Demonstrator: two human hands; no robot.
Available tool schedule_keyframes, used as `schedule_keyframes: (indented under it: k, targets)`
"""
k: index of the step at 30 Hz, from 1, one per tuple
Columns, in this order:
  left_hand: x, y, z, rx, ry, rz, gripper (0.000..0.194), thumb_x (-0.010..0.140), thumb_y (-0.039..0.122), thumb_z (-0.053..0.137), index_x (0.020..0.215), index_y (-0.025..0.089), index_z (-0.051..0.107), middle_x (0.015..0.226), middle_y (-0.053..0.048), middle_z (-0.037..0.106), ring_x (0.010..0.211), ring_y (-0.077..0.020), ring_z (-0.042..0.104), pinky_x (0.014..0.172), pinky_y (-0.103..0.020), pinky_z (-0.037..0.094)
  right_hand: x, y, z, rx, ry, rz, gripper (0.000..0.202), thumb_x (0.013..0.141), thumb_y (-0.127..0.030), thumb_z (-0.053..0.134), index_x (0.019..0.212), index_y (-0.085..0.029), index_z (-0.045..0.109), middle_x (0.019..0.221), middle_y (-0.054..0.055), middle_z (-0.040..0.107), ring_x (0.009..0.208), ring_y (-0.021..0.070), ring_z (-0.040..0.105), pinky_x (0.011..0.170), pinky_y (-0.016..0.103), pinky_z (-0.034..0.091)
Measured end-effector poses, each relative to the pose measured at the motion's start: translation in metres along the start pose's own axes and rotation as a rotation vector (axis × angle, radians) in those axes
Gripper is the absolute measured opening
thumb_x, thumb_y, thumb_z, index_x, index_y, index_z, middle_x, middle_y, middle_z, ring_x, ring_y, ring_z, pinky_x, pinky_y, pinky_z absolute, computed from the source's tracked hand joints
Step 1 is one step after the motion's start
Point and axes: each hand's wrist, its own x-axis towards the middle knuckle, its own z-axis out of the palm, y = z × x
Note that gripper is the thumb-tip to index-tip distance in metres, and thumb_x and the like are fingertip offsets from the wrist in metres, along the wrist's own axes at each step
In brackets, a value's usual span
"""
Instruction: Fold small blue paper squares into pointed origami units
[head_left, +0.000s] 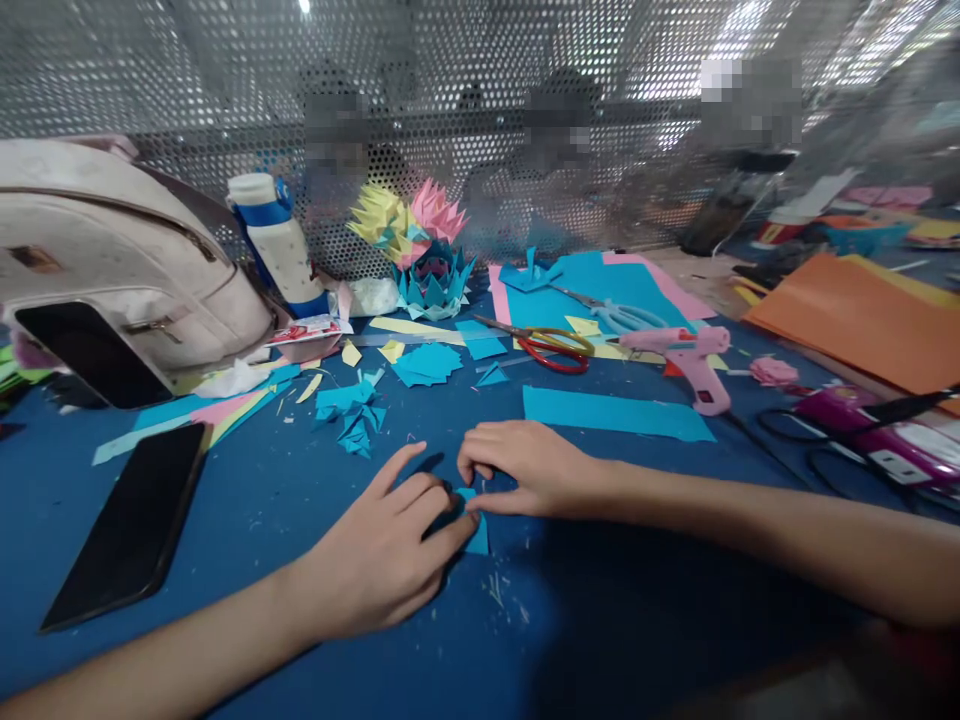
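A small blue paper piece [477, 536] lies on the blue tabletop [360, 690], partly hidden under the fingers of both hands. My left hand [394, 545] rests over its left side, fingers spread and bent, the index finger stretched away. From the right, my right hand [529, 468] touches the paper's upper edge with thumb and curled fingers apart. Folded blue paper pieces [352, 410] sit beyond my left hand. Past my right hand lies a long blue paper strip [619, 413].
Two phones [127, 525], a pale backpack [120, 260] and a bottle [277, 245] stand or lie left. Paper flowers [433, 275] are at the back. Scissors [555, 348], a pink glue gun [701, 365] with its cable and orange sheets [855, 320] are right.
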Motion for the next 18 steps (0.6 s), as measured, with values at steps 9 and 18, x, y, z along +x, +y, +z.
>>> schedule_keyframes:
  k: [9, 18]
  targets:
    - [-0.005, -0.002, 0.003, -0.081, 0.159, 0.045, 0.028, 0.099, 0.024, 0.042, 0.113, 0.011, 0.063, 0.1, -0.008, 0.071, 0.099, -0.0226, 0.063, 0.116, -0.055, 0.03, -0.002, -0.023, 0.0, -0.019, -0.042, 0.254, 0.017, 0.082, -0.033, 0.071, 0.08, -0.019, 0.061, 0.074, -0.002, 0.058, 0.071, 0.0126, 0.052, 0.061, 0.024, 0.028]
    - [-0.001, -0.002, 0.001, -0.076, 0.174, 0.077, 0.029, 0.102, 0.024, 0.039, 0.108, 0.011, 0.064, 0.102, -0.01, 0.073, 0.093, -0.0224, 0.064, 0.095, -0.042, 0.052, -0.007, -0.027, 0.004, -0.044, -0.005, 0.293, 0.017, 0.08, -0.03, 0.072, 0.086, -0.019, 0.06, 0.077, -0.003, 0.059, 0.071, 0.012, 0.051, 0.061, 0.025, 0.027]
